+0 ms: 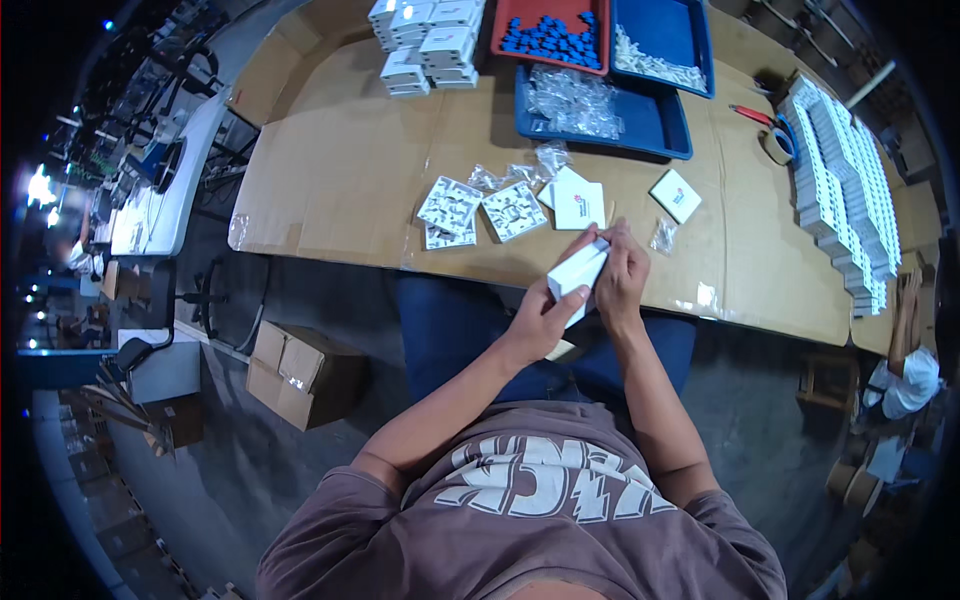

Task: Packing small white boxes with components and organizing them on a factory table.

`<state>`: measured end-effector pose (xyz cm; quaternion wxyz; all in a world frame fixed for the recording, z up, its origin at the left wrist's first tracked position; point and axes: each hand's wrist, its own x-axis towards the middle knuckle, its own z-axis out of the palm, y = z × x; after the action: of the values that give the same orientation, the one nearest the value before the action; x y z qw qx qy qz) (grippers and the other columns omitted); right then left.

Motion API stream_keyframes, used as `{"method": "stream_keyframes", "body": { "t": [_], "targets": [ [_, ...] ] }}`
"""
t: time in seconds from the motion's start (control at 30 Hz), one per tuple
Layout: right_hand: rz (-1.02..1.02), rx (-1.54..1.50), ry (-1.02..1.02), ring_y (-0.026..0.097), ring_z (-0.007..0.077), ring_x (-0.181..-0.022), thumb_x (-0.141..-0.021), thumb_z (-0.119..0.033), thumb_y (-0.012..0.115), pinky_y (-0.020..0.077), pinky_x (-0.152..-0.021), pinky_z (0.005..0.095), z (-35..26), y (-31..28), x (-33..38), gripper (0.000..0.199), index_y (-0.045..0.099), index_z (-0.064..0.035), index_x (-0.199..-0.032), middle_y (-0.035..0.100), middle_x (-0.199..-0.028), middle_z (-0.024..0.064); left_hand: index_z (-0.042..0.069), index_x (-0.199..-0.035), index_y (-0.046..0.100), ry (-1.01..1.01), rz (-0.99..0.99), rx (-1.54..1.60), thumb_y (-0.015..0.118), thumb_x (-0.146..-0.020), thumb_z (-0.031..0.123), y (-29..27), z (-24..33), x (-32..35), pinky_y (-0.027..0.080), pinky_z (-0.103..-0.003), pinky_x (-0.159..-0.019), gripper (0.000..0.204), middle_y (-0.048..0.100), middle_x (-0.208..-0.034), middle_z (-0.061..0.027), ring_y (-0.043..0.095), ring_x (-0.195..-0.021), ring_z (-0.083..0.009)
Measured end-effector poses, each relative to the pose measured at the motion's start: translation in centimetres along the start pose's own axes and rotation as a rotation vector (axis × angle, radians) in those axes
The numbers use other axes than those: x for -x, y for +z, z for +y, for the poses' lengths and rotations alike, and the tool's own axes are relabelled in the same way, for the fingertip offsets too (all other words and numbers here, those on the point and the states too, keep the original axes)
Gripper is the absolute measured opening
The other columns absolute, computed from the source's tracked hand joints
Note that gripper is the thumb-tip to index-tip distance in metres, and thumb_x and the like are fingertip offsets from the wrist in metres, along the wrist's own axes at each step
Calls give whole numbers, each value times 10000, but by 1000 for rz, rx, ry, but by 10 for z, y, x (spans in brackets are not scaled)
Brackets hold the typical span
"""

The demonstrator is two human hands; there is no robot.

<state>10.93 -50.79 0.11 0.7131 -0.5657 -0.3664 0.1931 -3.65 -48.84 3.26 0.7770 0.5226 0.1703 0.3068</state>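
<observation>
Just over the table's near edge, a small white box (pixel 574 276) is held tilted between my two hands. My left hand (pixel 543 322) is closed around its lower left side, thumb on the near face. The fingers of my right hand (pixel 622 268) are bent and pinched at the box's upper right end; whether a small part is between them is hidden. Beyond the hands lie white square cards (pixel 578 205) with a small print. Left of these are patterned grey-and-white square sheets (pixel 513 211). A single white card (pixel 675 196) and a small clear plastic bag (pixel 663 235) lie to the right.
Far back stand stacked white boxes (pixel 448 47), a red tray (pixel 553 66) of blue pieces, and blue trays (pixel 655 150) with clear bags and white pieces. Tape (pixel 776 147), a red-handled tool (pixel 751 115) and long box stacks (pixel 845 190) are at right. Another person (pixel 905 375) sits at far right.
</observation>
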Motion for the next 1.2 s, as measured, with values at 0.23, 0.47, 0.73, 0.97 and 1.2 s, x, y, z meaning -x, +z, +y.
{"method": "stream_keyframes", "body": {
  "t": [0.23,0.47,0.73,0.97,1.2],
  "targets": [
    [45,28,27,416,41,-608,-1134,-263,469,319,-523,268,-8,8,5,460,601,8,-787,506,-648,-39,-3,-1562,417,100,8,-113,589,-1006,131,-13,-12,1,300,-334,-1199,598,428,-1579,-102,408,-1441,-175],
    [65,-5,251,547,81,-681,-1144,-336,431,425,-585,258,-1,9,-23,399,619,-29,-971,605,-783,10,-26,-1322,564,53,510,-72,709,-1003,136,-22,-15,-18,499,-276,-952,386,664,-1175,-68,623,-1073,-120],
    [-19,319,173,557,72,-721,-1125,-287,503,452,-644,253,71,-47,-19,309,632,-17,-1047,653,-856,29,-64,-1207,681,270,886,-170,737,-966,227,-211,73,-201,537,-294,-755,383,715,-1038,-109,670,-880,-145],
    [-48,403,109,587,111,-685,-1111,-241,538,469,-630,282,80,-39,-11,313,630,18,-961,652,-765,64,-15,-1116,742,230,1211,-831,817,-810,388,-301,110,-309,540,-461,-906,511,751,-1059,-210,718,-1002,-382],
    [-23,394,126,577,80,-689,-1123,-244,516,447,-617,253,79,-37,-10,330,620,16,-949,631,-759,47,23,-1119,775,69,1177,-938,738,-862,461,-338,100,-349,512,-500,-992,510,706,-1195,-231,658,-1142,-401]
  ]
}}
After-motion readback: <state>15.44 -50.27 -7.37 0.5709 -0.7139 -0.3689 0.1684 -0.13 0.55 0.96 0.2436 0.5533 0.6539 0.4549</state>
